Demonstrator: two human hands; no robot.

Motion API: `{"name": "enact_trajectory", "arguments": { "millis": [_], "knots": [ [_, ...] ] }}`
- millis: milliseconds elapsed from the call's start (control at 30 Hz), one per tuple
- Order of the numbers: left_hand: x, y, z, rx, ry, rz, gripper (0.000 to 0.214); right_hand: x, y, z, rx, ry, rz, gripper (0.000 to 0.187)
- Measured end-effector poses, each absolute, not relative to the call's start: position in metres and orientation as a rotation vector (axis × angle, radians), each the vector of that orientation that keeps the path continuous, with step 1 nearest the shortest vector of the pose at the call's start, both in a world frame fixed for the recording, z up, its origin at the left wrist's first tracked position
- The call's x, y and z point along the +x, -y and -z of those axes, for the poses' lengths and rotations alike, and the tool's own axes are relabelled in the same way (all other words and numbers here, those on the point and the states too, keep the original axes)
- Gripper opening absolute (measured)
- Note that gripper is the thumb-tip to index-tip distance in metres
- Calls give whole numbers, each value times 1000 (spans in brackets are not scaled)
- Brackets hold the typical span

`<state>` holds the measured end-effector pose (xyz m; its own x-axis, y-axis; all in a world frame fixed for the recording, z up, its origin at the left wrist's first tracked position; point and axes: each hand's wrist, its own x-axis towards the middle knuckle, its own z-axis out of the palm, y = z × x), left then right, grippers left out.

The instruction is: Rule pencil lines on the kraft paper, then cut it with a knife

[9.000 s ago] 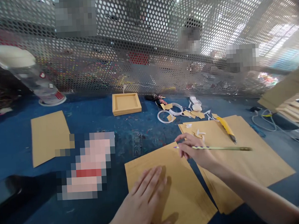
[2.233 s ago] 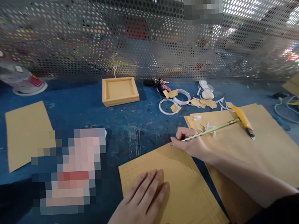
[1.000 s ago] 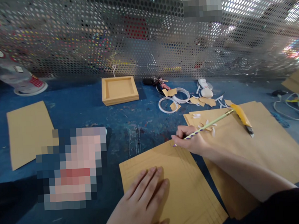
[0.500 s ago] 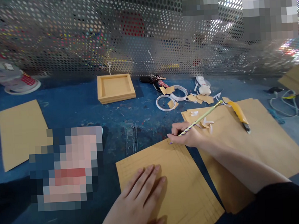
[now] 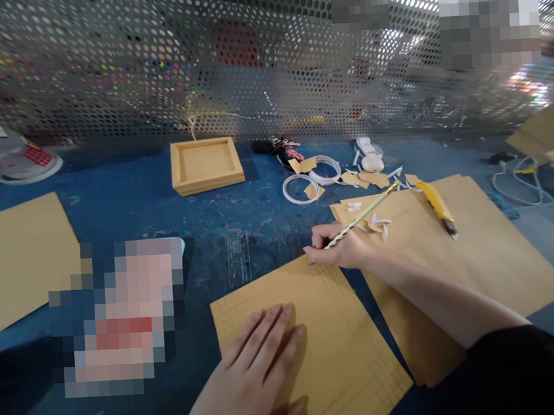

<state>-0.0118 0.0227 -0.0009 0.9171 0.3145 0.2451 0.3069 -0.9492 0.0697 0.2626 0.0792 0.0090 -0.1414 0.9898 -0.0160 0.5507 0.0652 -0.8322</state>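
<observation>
My left hand [image 5: 255,369] lies flat with fingers stretched out on a sheet of brown cardboard [image 5: 344,346]. Pencil lines run along the sheet's edges. At its far corner, my right hand [image 5: 337,244] is closed around a pale green patterned pencil [image 5: 363,214], whose tip points down at the cardboard. The tip sits near the sheet's top edge; whether it touches is hard to make out. A clear ruler [image 5: 239,259] lies on the blue table just beyond the sheet. Under my right forearm are larger brown sheets [image 5: 483,252] bearing a yellow utility knife [image 5: 437,206].
A shallow cardboard box [image 5: 206,165] stands near the perforated metal screen [image 5: 140,72]. Two tape rolls [image 5: 301,189], keys [image 5: 286,152], white earbuds [image 5: 372,163] and paper scraps lie at the back. To the left are another brown sheet [image 5: 31,257], a pixelated flat object [image 5: 129,314] and a plastic cup [image 5: 28,155].
The view has shifted slightly, so most things appear a little further left. My right hand keeps the pencil at the sheet's corner, and my left hand stays flat on the cardboard.
</observation>
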Motion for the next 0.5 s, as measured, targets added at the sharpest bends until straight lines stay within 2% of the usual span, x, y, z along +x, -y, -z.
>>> {"name": "enact_trajectory", "arguments": {
  "millis": [500],
  "knots": [
    [-11,-25,0,3063,-480,-393,62,264,-80,-5,-1486,1744,-990,31]
  ]
}}
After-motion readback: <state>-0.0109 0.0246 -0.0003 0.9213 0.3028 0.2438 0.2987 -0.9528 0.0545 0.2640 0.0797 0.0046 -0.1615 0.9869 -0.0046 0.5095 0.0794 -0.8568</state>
